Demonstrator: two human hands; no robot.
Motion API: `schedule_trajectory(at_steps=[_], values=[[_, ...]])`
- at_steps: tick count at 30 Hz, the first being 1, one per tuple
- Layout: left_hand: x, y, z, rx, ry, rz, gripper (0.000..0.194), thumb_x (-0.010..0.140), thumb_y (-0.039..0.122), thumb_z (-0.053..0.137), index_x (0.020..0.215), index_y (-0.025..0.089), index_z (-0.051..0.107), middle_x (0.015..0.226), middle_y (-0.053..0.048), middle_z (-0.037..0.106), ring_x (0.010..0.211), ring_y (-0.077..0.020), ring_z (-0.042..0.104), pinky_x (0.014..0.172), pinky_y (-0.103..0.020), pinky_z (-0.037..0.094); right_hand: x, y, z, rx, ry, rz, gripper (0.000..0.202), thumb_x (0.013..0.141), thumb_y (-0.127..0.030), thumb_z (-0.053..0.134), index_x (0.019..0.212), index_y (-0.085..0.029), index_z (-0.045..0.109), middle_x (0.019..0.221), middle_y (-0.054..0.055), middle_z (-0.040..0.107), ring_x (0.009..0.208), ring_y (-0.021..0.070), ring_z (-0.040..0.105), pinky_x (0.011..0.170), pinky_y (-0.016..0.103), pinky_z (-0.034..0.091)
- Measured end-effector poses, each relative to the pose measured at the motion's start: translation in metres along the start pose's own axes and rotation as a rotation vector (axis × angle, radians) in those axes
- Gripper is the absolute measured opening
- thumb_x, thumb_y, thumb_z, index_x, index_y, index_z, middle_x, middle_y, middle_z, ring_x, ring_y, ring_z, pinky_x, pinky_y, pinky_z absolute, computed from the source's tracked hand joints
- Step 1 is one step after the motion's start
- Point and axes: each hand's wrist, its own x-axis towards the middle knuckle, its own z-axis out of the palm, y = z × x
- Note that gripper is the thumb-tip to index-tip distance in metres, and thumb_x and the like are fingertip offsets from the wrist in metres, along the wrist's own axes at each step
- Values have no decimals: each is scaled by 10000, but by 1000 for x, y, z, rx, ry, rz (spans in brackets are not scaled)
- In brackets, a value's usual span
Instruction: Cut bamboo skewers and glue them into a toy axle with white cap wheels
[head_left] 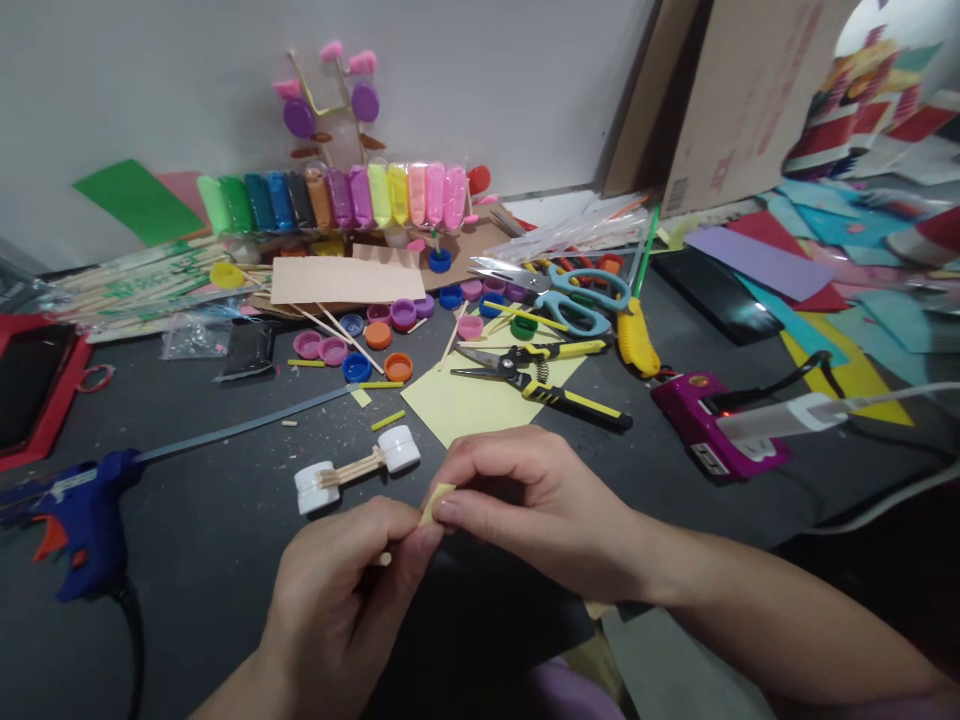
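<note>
Between both hands, low in the middle of the view, is a small pale yellow paper piece (436, 503). My left hand (345, 580) is closed, its thumb and forefinger pinching the paper's lower end, and a short wooden stick end (383, 560) shows beside its fingers. My right hand (536, 505) is closed too, with thumb and fingers pressed on the paper's upper end. Just beyond my left hand lies a joined piece of wooden sticks (356, 468) with white caps (397, 450) at its ends. A yellow paper sheet (480, 397) lies beyond my fingertips.
Black-yellow pliers (577, 402) lie on the sheet, near blue scissors (581, 300) and a yellow cutter (637, 338). A blue glue gun (94, 520) is at left, a purple power strip (690, 410) at right. Coloured caps (378, 334) and clay packs (319, 198) are farther back.
</note>
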Motion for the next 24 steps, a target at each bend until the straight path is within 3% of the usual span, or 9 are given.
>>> schedule_trajectory(at_steps=[14, 19, 24], values=[[-3, -1, -2, 29, -40, -35, 174, 910, 120, 561, 764, 213, 581, 538, 84, 519, 410, -62, 445, 415, -158, 352, 0, 0, 0, 2, 30, -39, 186, 905, -200, 618, 749, -137, 698, 678, -9, 629, 613, 85, 542, 580, 188, 423], [-4, 1, -4, 26, -71, -125, 185, 938, 179, 545, 765, 224, 596, 522, 84, 477, 403, -75, 413, 395, -175, 333, 0, 0, 2, 147, 94, 53, 163, 865, -247, 678, 735, -150, 689, 655, -6, 624, 557, 88, 517, 522, 202, 414], [-6, 2, -4, -28, -37, -100, 217, 911, 141, 552, 709, 221, 557, 528, 77, 503, 421, -75, 445, 414, -168, 362, -1, -2, 4, 235, 92, 110, 157, 829, -231, 708, 698, -149, 681, 621, -13, 610, 554, 84, 507, 527, 205, 405]])
